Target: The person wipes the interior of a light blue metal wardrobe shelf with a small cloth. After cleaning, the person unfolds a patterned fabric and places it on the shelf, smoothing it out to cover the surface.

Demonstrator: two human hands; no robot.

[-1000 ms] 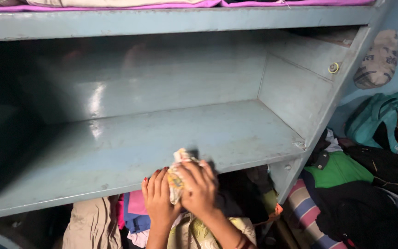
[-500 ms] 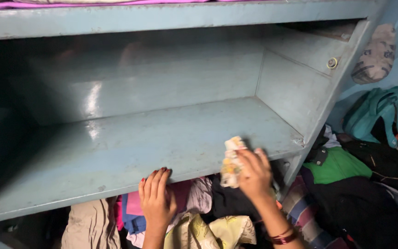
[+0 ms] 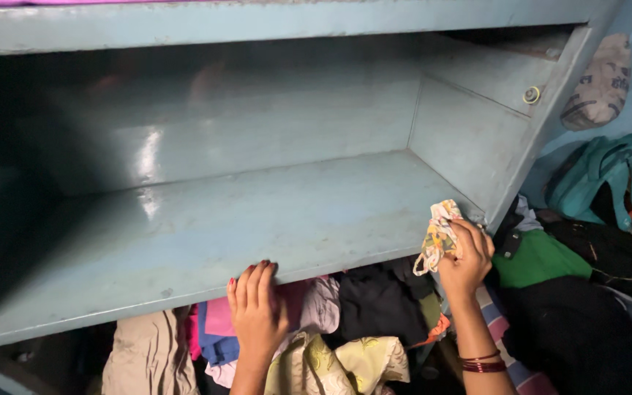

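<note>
cupboard: blue-grey painted metal cupboard (image 3: 477, 132) fills most of the view, with one wide shelf (image 3: 257, 219) bare and glossy under the light, dark toward the left.
shelf edge: front lip runs from lower left up to the right corner post.
below the shelf: heap of clothes (image 3: 330, 322) stuffed underneath, pink, blue, beige, black and a pale yellow patterned piece at the front.
left hand: left hand (image 3: 257, 311) lies flat, fingers together and stretched out, fingertips on the front lip of the shelf, palm over the pink and pale clothes; it grasps nothing.
right hand: right hand (image 3: 468, 254) is clenched around a small crumpled cloth (image 3: 438, 238), with red bangles (image 3: 483, 361) on the wrist.
cloth: white with yellow and green print, bunched up, held at the right front corner of the shelf, just beside the corner post, one end dangling below the lip.
right side: more clothes piled outside the cupboard, a green piece (image 3: 539, 257) on black ones, a teal bag (image 3: 597, 175) behind, and a beige printed bag (image 3: 603, 84) hanging on the blue wall.
</note>
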